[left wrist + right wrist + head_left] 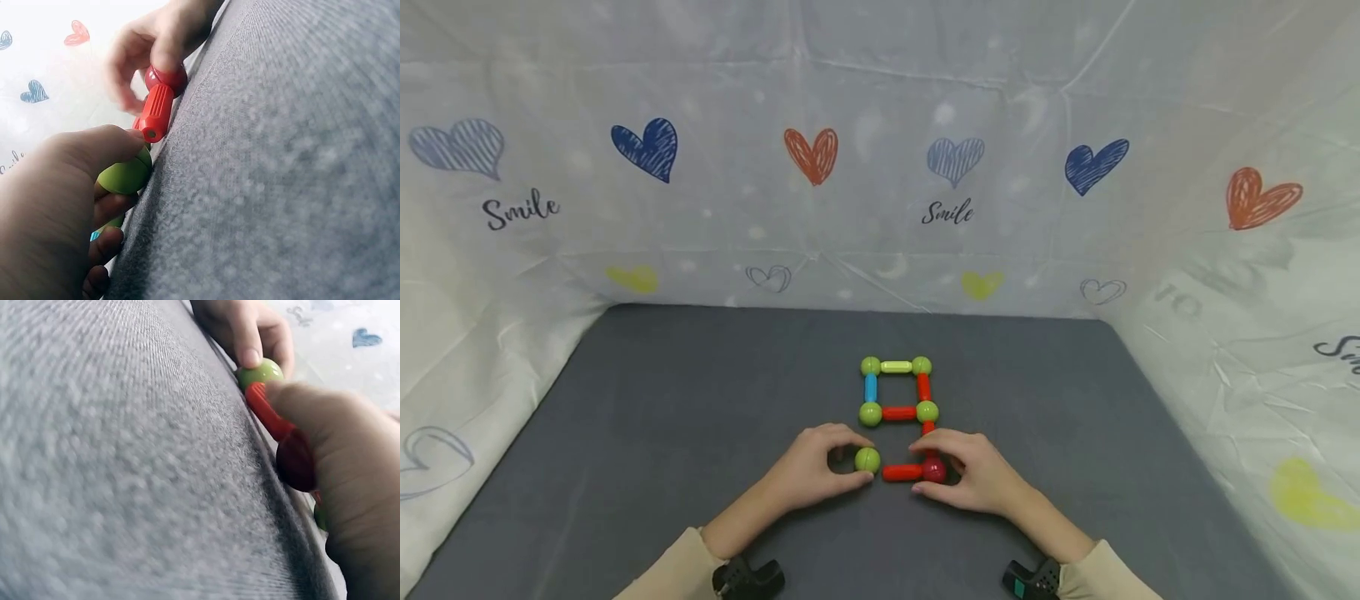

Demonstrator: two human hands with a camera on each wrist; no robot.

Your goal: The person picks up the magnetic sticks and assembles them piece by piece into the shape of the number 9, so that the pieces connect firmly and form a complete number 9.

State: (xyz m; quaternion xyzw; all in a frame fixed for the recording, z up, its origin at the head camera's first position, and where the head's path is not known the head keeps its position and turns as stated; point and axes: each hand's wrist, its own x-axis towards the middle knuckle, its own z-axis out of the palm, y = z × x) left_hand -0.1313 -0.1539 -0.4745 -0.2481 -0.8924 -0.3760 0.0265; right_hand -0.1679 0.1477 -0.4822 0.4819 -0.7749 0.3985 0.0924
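On the dark cloth, the left hand (820, 467) pinches a loose green ball (867, 461) between thumb and fingers. The right hand (973, 471) curls round a dark red ball (934, 469), its thumb along the near side. From that red ball a red rod (901, 473) points left, its free end a short gap from the green ball. Another red rod (928, 427), partly hidden by the right fingers, runs up to a square of rods with green balls at its corners. The left wrist view shows the ridged red rod (157, 112) close to the left thumb.
The square has a yellow-green rod (896, 367) at the far side, a blue rod (871, 388) at left, a red rod (923, 387) at right and a red rod (898, 413) nearest. A white curtain (880, 225) printed with hearts surrounds the grey table surface (700, 375).
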